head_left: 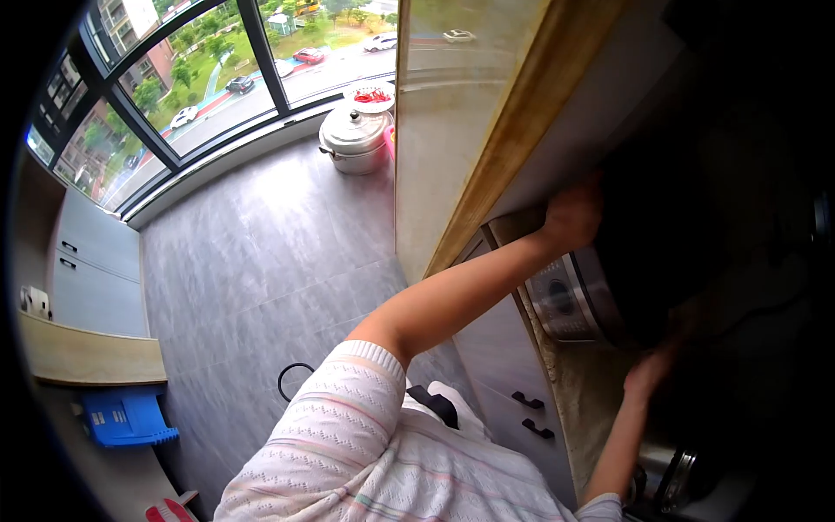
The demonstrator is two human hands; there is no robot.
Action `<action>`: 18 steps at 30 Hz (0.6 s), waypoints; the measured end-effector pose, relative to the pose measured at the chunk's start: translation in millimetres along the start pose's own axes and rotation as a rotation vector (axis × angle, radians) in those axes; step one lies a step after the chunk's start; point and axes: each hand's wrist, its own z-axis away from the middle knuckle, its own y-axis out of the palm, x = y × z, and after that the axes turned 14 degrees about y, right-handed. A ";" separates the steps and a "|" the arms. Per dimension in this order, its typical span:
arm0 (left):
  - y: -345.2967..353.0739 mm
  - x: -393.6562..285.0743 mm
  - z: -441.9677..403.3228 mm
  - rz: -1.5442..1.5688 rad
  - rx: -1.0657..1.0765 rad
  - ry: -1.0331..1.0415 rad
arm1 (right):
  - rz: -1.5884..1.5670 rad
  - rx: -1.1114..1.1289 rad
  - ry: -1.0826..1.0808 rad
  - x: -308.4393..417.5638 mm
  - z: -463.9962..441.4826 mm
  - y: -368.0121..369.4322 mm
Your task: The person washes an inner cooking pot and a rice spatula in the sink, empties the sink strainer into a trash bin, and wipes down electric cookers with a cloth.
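A dark appliance with a silvery control panel (561, 300) stands on the counter (557, 370) at the right. Up at its far side is my left hand (576, 213), its fingers lost in the dark shadow. Near the appliance's lower right side is my right hand (652, 370), reaching into the same shadow. Whether either hand touches or holds the appliance cannot be made out. The back of the appliance is too dark to see.
A wood-edged panel (461, 130) rises beside my left arm. Cabinet doors with black handles (531, 413) are below the counter. A lidded metal pot (355, 139) sits by the windows. A blue plastic item (126, 418) is at lower left.
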 end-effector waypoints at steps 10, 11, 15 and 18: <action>-31.7 -20.2 -10.6 0.325 -0.062 -0.236 | -0.082 0.156 0.320 -24.5 -182.0 -66.7; -28.5 -18.3 -9.5 0.321 -0.083 -0.211 | -0.074 0.225 0.349 -28.7 -201.5 -79.1; -25.3 -19.0 -7.8 0.285 -0.059 -0.236 | -0.036 0.790 0.062 -10.6 -185.1 -86.2; -24.0 -19.8 -8.8 0.264 -0.048 -0.275 | -0.069 0.450 0.140 -6.9 -138.9 -56.2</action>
